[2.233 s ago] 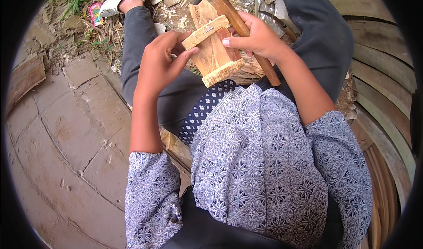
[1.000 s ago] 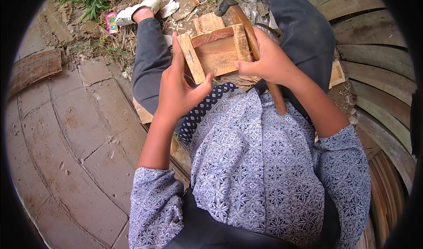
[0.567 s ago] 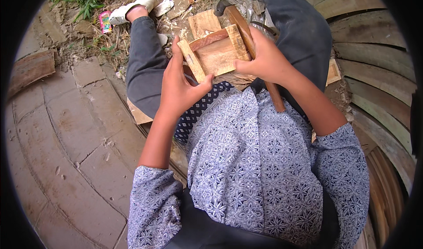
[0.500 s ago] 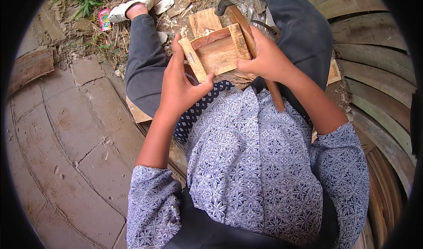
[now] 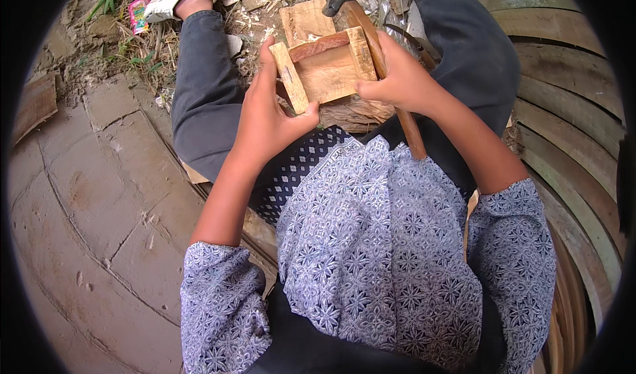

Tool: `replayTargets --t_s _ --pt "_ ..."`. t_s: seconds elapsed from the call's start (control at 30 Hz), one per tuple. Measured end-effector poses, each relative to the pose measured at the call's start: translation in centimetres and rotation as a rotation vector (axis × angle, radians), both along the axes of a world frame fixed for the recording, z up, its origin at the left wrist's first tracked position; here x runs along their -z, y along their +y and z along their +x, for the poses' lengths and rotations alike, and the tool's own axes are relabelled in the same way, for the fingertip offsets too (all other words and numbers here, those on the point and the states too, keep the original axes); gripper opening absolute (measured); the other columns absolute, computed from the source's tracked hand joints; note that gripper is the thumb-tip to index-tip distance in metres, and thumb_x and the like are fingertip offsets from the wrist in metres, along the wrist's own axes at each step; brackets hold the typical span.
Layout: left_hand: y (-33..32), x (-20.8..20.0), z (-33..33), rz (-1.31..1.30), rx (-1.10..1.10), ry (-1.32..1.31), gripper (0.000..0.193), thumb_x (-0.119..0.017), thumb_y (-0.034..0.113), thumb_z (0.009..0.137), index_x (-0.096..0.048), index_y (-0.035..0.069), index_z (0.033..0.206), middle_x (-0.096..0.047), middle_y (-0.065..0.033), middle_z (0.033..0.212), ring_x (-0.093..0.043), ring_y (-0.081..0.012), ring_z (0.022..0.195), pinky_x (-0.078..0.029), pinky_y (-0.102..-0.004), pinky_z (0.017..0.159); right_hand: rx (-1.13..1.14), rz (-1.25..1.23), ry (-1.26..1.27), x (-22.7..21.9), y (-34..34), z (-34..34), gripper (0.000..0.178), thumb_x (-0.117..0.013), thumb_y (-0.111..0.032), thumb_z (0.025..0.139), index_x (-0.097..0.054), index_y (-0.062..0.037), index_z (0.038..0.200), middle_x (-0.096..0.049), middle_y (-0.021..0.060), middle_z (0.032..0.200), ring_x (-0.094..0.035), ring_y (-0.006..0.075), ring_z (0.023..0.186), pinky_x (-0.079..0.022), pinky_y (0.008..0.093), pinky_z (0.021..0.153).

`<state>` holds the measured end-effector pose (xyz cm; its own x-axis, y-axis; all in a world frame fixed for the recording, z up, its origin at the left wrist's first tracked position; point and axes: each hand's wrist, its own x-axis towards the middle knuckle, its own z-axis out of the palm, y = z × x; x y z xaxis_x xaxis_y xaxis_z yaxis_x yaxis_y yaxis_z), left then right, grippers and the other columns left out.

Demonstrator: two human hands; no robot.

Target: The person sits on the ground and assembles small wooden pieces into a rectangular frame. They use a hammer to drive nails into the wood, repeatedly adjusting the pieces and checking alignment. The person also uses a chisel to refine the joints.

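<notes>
Between my two hands is a small wooden box frame [image 5: 329, 78], with a flat bottom, pale side strips and a reddish-brown strip along its far side. My left hand [image 5: 268, 112] grips its left strip, thumb at the near corner. On the opposite side my right hand [image 5: 404, 79] clasps the right strip, thumb on the near edge. A hammer [image 5: 412, 134] with a wooden handle and dark metal head lies slantwise beside the frame, passing by my right hand; whether those fingers also hold it cannot be told. Its handle end rests against my shirt.
Beyond the frame lies a loose wooden board [image 5: 306, 20] among wood shavings and scraps. Curved rows of wooden planks [image 5: 563, 102] run along the right. Paving slabs [image 5: 99, 195] cover the left, and a pink packet [image 5: 138, 15] lies near my shoe.
The frame and hammer have shifted slightly up in view, still between my hands. My legs appear a little wider apart. Both hands keep the same grip.
</notes>
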<state>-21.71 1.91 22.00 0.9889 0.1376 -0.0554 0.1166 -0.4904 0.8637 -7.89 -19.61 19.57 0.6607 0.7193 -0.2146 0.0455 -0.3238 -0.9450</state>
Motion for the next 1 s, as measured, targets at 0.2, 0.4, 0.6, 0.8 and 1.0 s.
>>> replayTargets --t_s 0.2,0.4,0.6,0.8,1.0 --pt "0.5 2.2 0.9 0.000 0.038 0.005 0.108 -0.081 0.007 0.078 -0.013 -0.001 0.162 -0.060 -0.0185 0.130 -0.065 -0.0221 0.109 -0.055 -0.0326 0.091 -0.004 -0.095 0.080 2.2 -0.4 0.9 0.084 -0.082 -0.019 0.073 -0.042 0.0078 0.142 -0.066 0.0216 0.118 -0.068 0.0270 0.107 -0.054 0.0375 0.094" --pt "0.5 6.8 3.0 -0.104 -0.024 0.150 0.106 -0.085 0.020 0.082 -0.017 -0.009 0.156 -0.066 -0.0203 0.113 -0.069 -0.0163 0.075 -0.057 -0.0284 0.062 0.062 -0.067 -0.082 8.7 0.3 3.0 0.068 -0.083 -0.036 0.083 -0.057 0.0048 0.130 -0.071 0.0190 0.107 -0.071 0.0254 0.096 -0.056 0.0388 0.086" --pt "1.5 12.6 4.8 -0.432 -0.309 0.374 0.090 -0.077 0.011 0.087 -0.012 -0.006 0.147 -0.062 -0.0212 0.121 -0.071 -0.0231 0.095 -0.062 -0.0306 0.065 0.337 -0.335 -0.163 11.3 2.0 3.8 0.057 -0.066 -0.046 0.097 -0.062 -0.0037 0.135 -0.073 0.0199 0.110 -0.072 0.0316 0.098 -0.056 0.0419 0.084" --pt "1.4 15.0 4.2 -0.441 -0.344 0.411 0.069 -0.078 0.014 0.090 -0.023 -0.001 0.130 -0.059 -0.0205 0.117 -0.070 -0.0222 0.087 -0.063 -0.0325 0.068 0.370 -0.570 -0.288 15.3 0.5 3.2 0.048 -0.061 -0.034 0.100 -0.056 -0.0096 0.141 -0.070 0.0209 0.116 -0.069 0.0390 0.106 -0.055 0.0495 0.092" --pt "1.3 18.8 5.0 -0.369 -0.324 0.510 0.074 -0.080 0.015 0.090 -0.019 0.002 0.130 -0.060 -0.0173 0.107 -0.063 -0.0178 0.074 -0.057 -0.0306 0.056 0.376 -0.544 -0.236 14.5 2.2 3.0 0.044 -0.060 -0.027 0.098 -0.062 -0.0065 0.137 -0.072 0.0205 0.112 -0.069 0.0370 0.109 -0.054 0.0488 0.095"
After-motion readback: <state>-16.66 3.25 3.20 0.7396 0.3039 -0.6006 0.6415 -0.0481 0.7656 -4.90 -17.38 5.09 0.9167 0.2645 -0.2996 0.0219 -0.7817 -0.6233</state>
